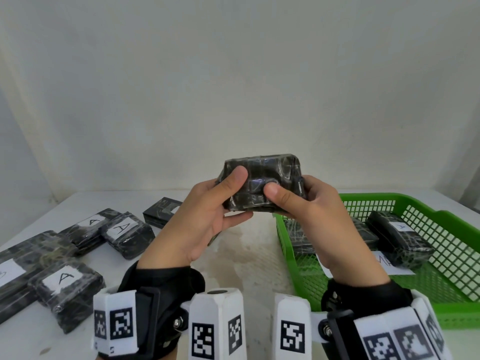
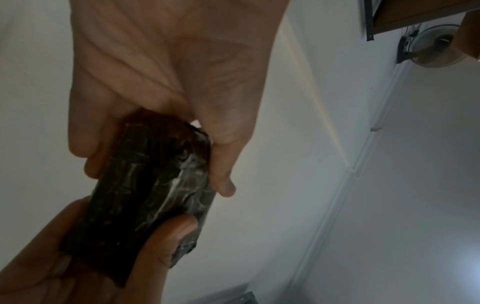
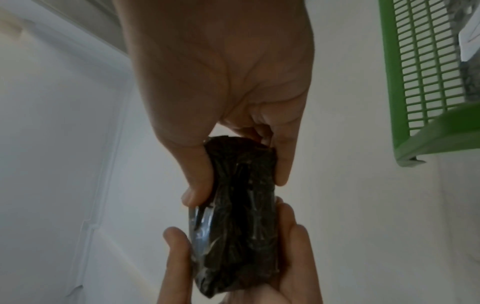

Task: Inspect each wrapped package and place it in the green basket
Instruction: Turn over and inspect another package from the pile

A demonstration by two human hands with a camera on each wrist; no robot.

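Both hands hold one dark package wrapped in clear film up above the table, its plain side facing me. My left hand grips its left end, thumb on the near face and fingers behind. My right hand grips the right end the same way. In the left wrist view the package sits between my left hand and the other hand below. The right wrist view shows the package pinched by my right hand. The green basket stands at right with several packages inside.
Several wrapped packages with white "A" labels lie on the white table at the left, one more behind my left hand. A loose labelled sheet lies in the basket. A white wall rises behind the table.
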